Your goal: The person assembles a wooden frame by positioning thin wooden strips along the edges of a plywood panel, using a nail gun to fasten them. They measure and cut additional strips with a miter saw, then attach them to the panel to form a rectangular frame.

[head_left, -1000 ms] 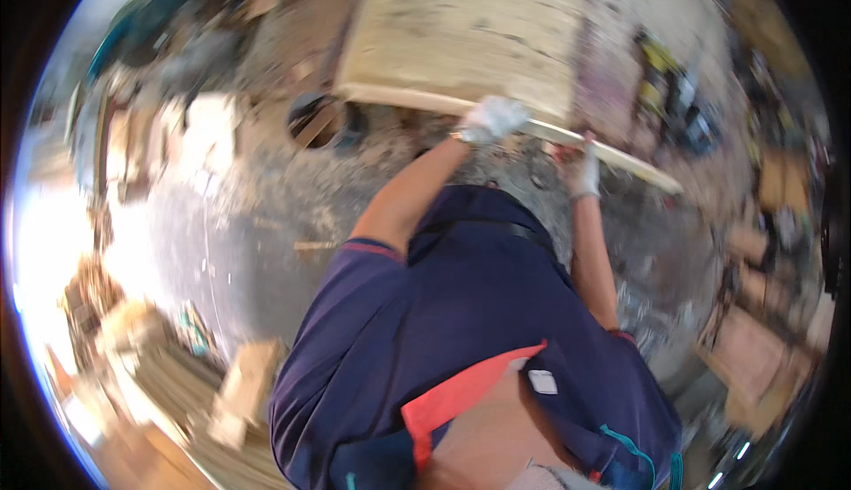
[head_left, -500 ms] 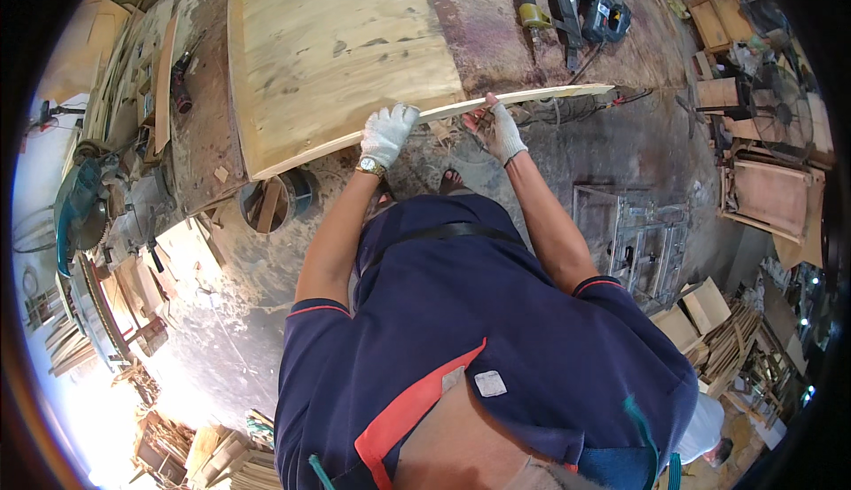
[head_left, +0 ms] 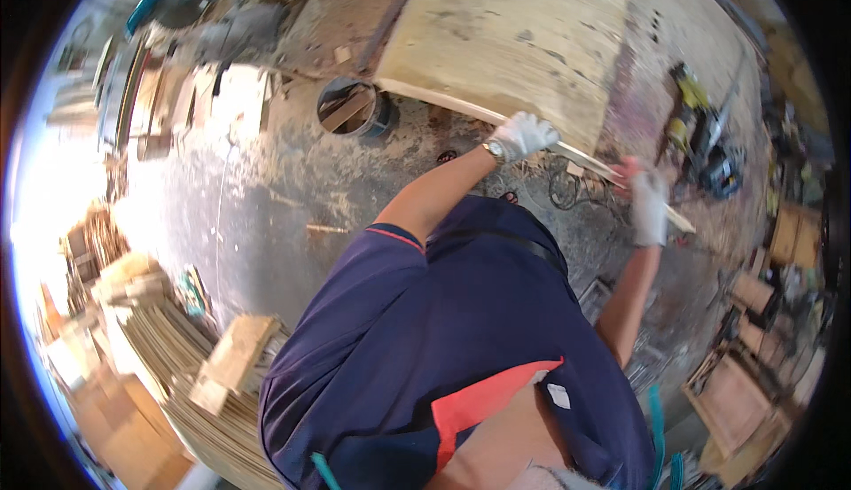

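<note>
Right under the left hand [head_left: 525, 136], here's the pale wooden strip [head_left: 581, 157], running slantwise out to both sides of those knuckles, one end beyond the right hand [head_left: 650, 202]. The left hand, in a white glove, is closed over it, fingers curled across the top, a wristwatch [head_left: 495, 149] just behind. And the right hand, also gloved, is a blur! It overlaps the strip near its far-right end, reddish fingers [head_left: 626, 174] up against it, but how far open they are, or whether they grip, I can't tell.

Straight ahead of the left hand spreads the wide plywood panel [head_left: 501, 42], dark-streaked, with the strip along its near edge. It lies on the stained workbench [head_left: 640, 100], which reaches out past the right hand too. Just to the right of that hand, a yellow-green tool [head_left: 690, 105] and a dark blue power tool [head_left: 721, 174]. Swing left of the left hand: a bucket [head_left: 383, 116] with wood scraps [head_left: 348, 109] inside. Well behind it, to the lower left, stacked boards [head_left: 164, 344].
</note>
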